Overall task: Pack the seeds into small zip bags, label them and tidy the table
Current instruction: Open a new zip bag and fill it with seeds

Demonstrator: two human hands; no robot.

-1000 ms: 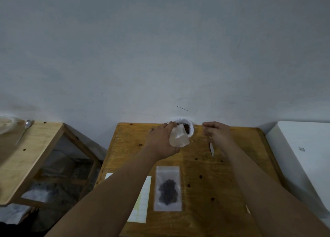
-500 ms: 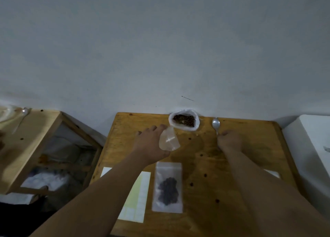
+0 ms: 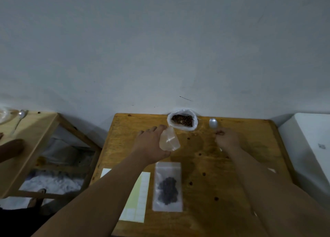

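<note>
My left hand [image 3: 150, 144] holds a small clear empty zip bag [image 3: 168, 140] just above the wooden table [image 3: 232, 192]. At the table's far edge stands a white plastic bag of brown seeds [image 3: 182, 119], open at the top, right beyond the zip bag. My right hand [image 3: 226, 139] grips the handle of a metal spoon [image 3: 213, 123], whose bowl lies to the right of the seed bag. A filled zip bag of dark seeds [image 3: 167, 186] lies flat in the middle of the table. A sheet of blank labels [image 3: 138, 192] lies left of it, partly under my left forearm.
A grey wall rises right behind the table. A white box [image 3: 310, 147] stands against the table's right side. To the left is a second wooden table [image 3: 30, 138] with a spoon [image 3: 21, 114] on it and another person's hand at its edge.
My right hand moved right and took the spoon, whose bowl now points at the wall. My left hand drew the empty zip bag back from the seed bag, uncovering it.
</note>
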